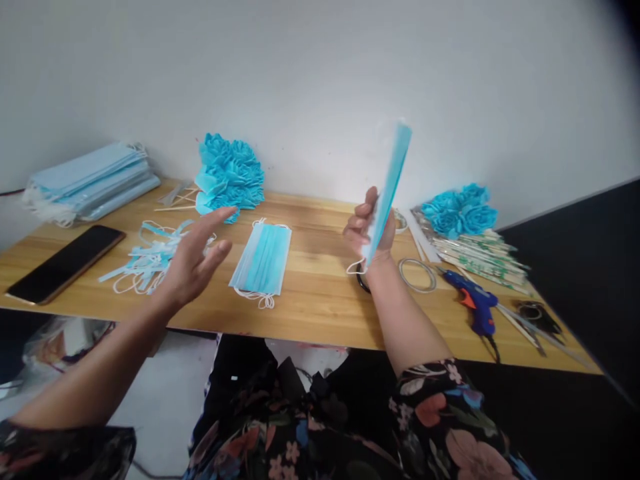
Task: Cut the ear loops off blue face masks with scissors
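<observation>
My right hand (364, 223) is raised above the table's middle right, its fingers closed on a blue face mask (391, 183) held upright and nearly edge-on. A white ear loop hangs from the mask's lower end. My left hand (197, 257) hovers with fingers apart and nothing in it, beside a pile of cut-off mask strips and loops (145, 257). Between the hands, a small stack of blue face masks (263, 257) lies flat, ear loops sticking out at both ends. Part of a black ring-shaped thing (363, 283) shows behind my right wrist.
Blue paper-like flowers (230, 170) stand at the back left, near a large mask stack (93, 177) and a phone (65, 263). On the right are more blue flowers (460, 210), wrapped sticks (485, 257), a wire coil (417, 275) and a blue glue gun (473, 300) with its cord.
</observation>
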The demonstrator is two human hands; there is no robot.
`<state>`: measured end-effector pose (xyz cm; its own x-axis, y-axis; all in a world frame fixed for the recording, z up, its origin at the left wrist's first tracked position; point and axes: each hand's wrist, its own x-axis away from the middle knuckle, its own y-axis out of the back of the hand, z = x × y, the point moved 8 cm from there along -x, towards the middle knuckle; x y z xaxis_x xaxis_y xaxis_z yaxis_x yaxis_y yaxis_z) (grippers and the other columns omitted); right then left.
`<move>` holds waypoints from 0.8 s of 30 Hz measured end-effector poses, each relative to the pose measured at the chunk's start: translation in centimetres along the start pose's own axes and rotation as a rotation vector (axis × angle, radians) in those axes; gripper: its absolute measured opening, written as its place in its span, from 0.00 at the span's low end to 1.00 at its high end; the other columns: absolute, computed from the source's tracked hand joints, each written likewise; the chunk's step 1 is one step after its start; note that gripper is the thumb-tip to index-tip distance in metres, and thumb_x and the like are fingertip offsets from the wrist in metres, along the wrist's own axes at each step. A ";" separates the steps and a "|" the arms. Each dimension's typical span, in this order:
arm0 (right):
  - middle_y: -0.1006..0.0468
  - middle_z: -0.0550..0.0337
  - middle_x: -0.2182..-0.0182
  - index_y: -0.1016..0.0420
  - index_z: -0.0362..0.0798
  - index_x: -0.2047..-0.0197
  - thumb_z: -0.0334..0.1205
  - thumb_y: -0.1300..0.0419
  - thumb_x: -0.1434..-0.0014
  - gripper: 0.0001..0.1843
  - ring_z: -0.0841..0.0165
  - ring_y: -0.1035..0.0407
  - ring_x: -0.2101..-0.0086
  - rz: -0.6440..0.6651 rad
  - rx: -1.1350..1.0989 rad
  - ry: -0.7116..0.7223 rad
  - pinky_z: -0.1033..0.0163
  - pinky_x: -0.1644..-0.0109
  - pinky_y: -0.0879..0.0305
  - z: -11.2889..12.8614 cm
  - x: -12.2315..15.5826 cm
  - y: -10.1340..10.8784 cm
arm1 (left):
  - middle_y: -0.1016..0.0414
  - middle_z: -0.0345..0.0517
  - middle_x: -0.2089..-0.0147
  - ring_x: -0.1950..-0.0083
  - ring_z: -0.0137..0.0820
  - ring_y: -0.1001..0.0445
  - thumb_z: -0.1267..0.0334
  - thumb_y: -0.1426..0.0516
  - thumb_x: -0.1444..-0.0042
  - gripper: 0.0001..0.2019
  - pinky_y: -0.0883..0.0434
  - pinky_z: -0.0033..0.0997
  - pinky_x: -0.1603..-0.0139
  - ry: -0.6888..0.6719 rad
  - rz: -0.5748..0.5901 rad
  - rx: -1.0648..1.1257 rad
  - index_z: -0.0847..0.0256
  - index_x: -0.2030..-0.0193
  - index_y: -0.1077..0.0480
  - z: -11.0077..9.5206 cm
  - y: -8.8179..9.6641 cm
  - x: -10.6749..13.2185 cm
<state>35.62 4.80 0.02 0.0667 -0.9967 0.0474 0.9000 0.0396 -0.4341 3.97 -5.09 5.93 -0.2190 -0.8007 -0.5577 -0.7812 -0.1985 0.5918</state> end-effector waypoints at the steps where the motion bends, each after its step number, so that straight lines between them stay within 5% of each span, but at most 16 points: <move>1: 0.17 0.59 0.65 0.23 0.58 0.52 0.57 0.50 0.38 0.21 0.63 0.22 0.64 0.028 0.008 -0.003 0.63 0.72 0.30 -0.1 0.0 -0.3 | 0.31 0.52 0.32 0.30 0.47 0.35 0.45 0.49 0.32 0.26 0.40 0.54 0.29 0.041 0.031 0.118 0.54 0.33 0.34 -0.2 -1.5 -0.9; 7: 0.16 0.51 0.61 0.22 0.48 0.54 0.50 0.44 0.43 0.20 0.63 0.22 0.66 0.232 0.049 -0.145 0.66 0.75 0.31 -3.7 -1.2 -3.7 | 0.28 0.58 0.35 0.33 0.50 0.32 0.33 0.53 0.37 0.37 0.37 0.55 0.32 0.414 0.281 0.935 0.60 0.35 0.32 0.6 -13.2 -5.8; 10: 0.18 0.57 0.69 0.22 0.47 0.60 0.50 0.38 0.47 0.17 0.66 0.26 0.71 0.074 0.091 -0.064 0.65 0.73 0.31 -4.4 -2.1 -2.6 | 0.23 0.61 0.41 0.35 0.52 0.30 0.28 0.51 0.41 0.40 0.33 0.52 0.35 0.555 0.317 1.126 0.62 0.41 0.27 0.9 -16.7 -7.6; 15: 0.28 0.67 0.78 0.30 0.49 0.75 0.48 0.35 0.50 0.12 0.70 0.35 0.72 -0.187 0.231 0.185 0.66 0.68 0.37 -3.3 -2.2 -0.2 | 0.18 0.59 0.51 0.40 0.51 0.25 0.28 0.48 0.44 0.37 0.28 0.46 0.41 0.568 0.277 1.206 0.63 0.50 0.23 0.7 -18.1 -8.6; 24: 0.31 0.67 0.77 0.30 0.50 0.75 0.62 0.35 0.49 0.23 0.71 0.40 0.73 -0.041 0.258 0.181 0.65 0.67 0.40 -3.4 -1.3 -2.1 | 0.17 0.54 0.64 0.55 0.46 0.19 0.50 0.32 0.53 0.21 0.23 0.46 0.50 0.657 0.053 1.133 0.67 0.61 0.25 4.6 -17.3 -6.8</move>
<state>32.20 5.78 -2.16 -0.0291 -0.9934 -0.1109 0.9815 -0.0074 -0.1913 16.33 6.38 -3.23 -0.1916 -0.9811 0.0279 -0.9055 0.1657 -0.3906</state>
